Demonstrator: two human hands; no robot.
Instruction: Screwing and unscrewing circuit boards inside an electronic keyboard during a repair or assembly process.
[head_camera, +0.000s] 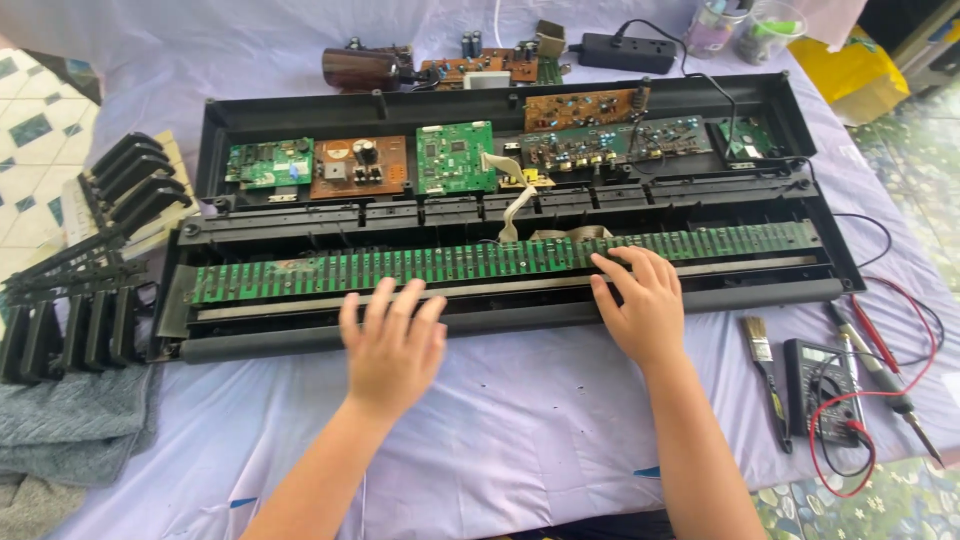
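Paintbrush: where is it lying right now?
In the head view, the paintbrush lies on the cloth right of the right hand, just left of the multimeter, near the keyboard case's front edge.

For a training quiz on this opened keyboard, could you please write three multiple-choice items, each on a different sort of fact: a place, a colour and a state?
1. Where does the paintbrush lie?
A. on the cloth right of the right hand
B. inside the keyboard case
C. on the grey towel

2. What colour is the long contact board under the fingers?
A. blue
B. green
C. white

3. How is the left hand held?
A. clenched round a screwdriver
B. flat, fingers spread, holding nothing
C. pinching a cable

Answers:
1 A, the brush rests on the lilac cloth between the right hand and the multimeter.
2 B, the long strip shows green along its whole length.
3 B, the fingers lie spread over the case's front edge with nothing in them.
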